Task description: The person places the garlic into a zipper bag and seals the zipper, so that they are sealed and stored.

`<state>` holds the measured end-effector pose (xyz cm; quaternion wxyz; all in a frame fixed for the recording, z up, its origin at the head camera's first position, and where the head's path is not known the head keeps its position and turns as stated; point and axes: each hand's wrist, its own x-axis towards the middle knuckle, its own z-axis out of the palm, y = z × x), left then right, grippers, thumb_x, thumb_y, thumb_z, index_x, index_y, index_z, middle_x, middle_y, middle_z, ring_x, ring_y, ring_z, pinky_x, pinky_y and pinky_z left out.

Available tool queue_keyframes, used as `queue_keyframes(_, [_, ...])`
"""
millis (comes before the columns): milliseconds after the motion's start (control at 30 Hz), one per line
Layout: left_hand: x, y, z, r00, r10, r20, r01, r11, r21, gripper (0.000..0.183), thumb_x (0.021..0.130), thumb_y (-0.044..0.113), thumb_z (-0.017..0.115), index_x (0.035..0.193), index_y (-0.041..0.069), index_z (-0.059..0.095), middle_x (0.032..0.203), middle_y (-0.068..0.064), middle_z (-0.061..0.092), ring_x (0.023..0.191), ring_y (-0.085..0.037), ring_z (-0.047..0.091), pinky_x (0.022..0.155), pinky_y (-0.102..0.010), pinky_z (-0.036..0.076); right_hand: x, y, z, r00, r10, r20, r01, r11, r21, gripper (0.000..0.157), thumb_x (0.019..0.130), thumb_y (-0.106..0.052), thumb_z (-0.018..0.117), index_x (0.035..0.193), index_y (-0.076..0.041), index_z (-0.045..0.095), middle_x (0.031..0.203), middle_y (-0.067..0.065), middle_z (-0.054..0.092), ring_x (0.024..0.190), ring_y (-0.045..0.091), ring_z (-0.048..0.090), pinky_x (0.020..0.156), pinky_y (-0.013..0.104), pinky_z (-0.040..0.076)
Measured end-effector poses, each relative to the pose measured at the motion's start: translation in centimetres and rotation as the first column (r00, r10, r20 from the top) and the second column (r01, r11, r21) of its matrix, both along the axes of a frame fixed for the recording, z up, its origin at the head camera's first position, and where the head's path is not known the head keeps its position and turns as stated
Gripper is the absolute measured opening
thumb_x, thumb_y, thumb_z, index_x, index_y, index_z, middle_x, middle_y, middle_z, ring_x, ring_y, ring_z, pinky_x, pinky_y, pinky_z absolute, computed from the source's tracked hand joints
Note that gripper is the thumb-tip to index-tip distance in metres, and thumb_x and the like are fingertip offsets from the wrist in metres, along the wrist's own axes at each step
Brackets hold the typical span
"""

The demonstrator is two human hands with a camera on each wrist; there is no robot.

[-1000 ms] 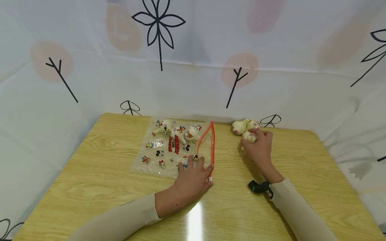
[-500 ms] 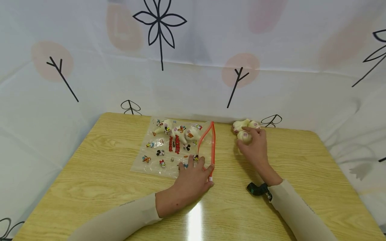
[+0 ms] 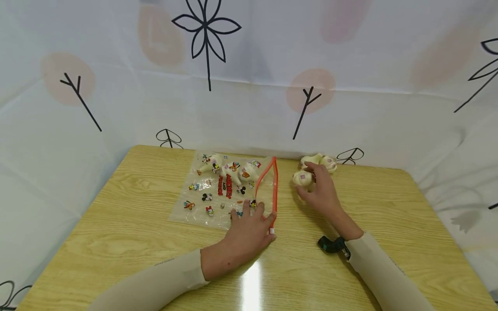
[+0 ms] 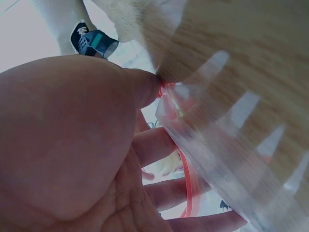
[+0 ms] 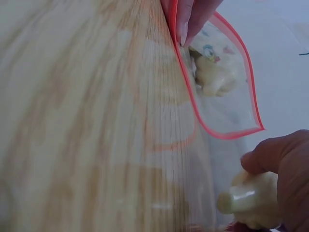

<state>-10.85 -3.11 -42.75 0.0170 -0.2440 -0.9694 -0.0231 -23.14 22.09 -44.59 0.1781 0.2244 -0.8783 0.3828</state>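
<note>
My right hand [image 3: 319, 192] is curled around one garlic bulb [image 3: 302, 178], fingers and thumb wrapped over its papery white skin, and it holds the bulb just above the counter [image 3: 128, 224], a little to the right of the bag's mouth. In the right wrist view the same bulb [image 5: 251, 200] shows pale, smooth and rounded under my fingertips. My left hand [image 3: 249, 235] pinches the near corner of the bag [image 3: 221, 190], thumb and fingers closed on the red rim [image 3: 274, 190] and keeping the mouth pulled into a narrow open loop; the left wrist view shows my thumb pressed right at that red corner [image 4: 166, 87] with the clear film stretched away from it. The bag is a flat, see-through plastic zip pouch printed with small bright cartoon figures, lying on the counter with its mouth facing right. Inside it, toward the far end, I count three bulbs [image 3: 229, 168], lumpy and cream-coloured. Two more bulbs [image 3: 320, 162] lie loose on the counter beyond my right hand, touching each other, close to the back edge. The counter is smooth, glossy light wood with a visible grain. A small dark device [image 3: 330, 244] is strapped at my right wrist, where the beige sleeve ends.
</note>
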Motion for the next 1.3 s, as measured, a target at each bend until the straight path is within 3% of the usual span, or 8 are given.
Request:
queue_keyframes(233, [0.1,0.0,0.2,1.000,0.003,0.015,-0.003,1.000,0.010,0.056,0.105,0.055,0.060,0.153,0.027,0.059,0.157,-0.012,0.051,0.143,-0.052,0.046,0.098,-0.074,0.048,0.1,-0.5,0.1,0.997,0.081,0.011,-0.081,0.997,0.004,0.077,0.084,0.000,0.087,0.149,0.009,0.048,0.138,0.025,0.060,0.121,0.038,0.061,0.096,0.055,0.054])
queue_keyframes(433, [0.1,0.0,0.3,0.999,0.007,0.031,-0.008,1.000,0.005,0.056,0.106,0.055,0.059,0.154,0.027,0.057,0.158,-0.012,0.050,0.144,-0.052,0.045,0.099,-0.074,0.048,0.6,-1.3,0.3,0.989,0.149,0.026,-0.149,0.989,0.019,0.066,0.085,-0.001,0.087,0.142,0.006,0.055,0.134,0.020,0.062,0.121,0.035,0.063,0.097,0.054,0.057])
queue_keyframes(767, [0.0,0.1,0.3,0.999,0.010,0.034,-0.010,1.000,0.004,0.056,0.105,0.055,0.059,0.154,0.028,0.058,0.157,-0.012,0.051,0.144,-0.052,0.045,0.099,-0.074,0.048,0.8,-2.2,0.1,0.986,0.164,0.004,-0.164,0.986,0.000,0.062,0.079,0.000,0.092,0.134,0.003,0.063,0.127,0.016,0.055,0.115,0.025,0.057,0.096,0.051,0.058])
queue_keyframes(1067, [0.0,0.1,0.3,1.000,0.009,0.026,-0.008,1.000,-0.009,0.056,0.105,0.057,0.059,0.153,0.028,0.059,0.157,-0.012,0.051,0.144,-0.052,0.045,0.098,-0.074,0.049,1.1,-2.6,0.2,0.981,0.185,0.059,-0.185,0.983,-0.015,0.073,0.082,-0.001,0.091,0.144,0.006,0.053,0.132,0.020,0.056,0.122,0.034,0.061,0.100,0.050,0.057])
queue_keyframes(1300, [0.0,0.1,0.1,1.000,0.013,0.024,-0.013,1.000,-0.018,0.057,0.105,0.057,0.058,0.155,0.029,0.057,0.157,-0.012,0.051,0.144,-0.051,0.045,0.098,-0.073,0.049,1.1,-3.2,-0.1,0.963,0.252,0.090,-0.248,0.967,-0.055,0.070,0.085,0.001,0.087,0.143,0.009,0.049,0.141,0.026,0.054,0.129,0.039,0.059,0.103,0.049,0.055])
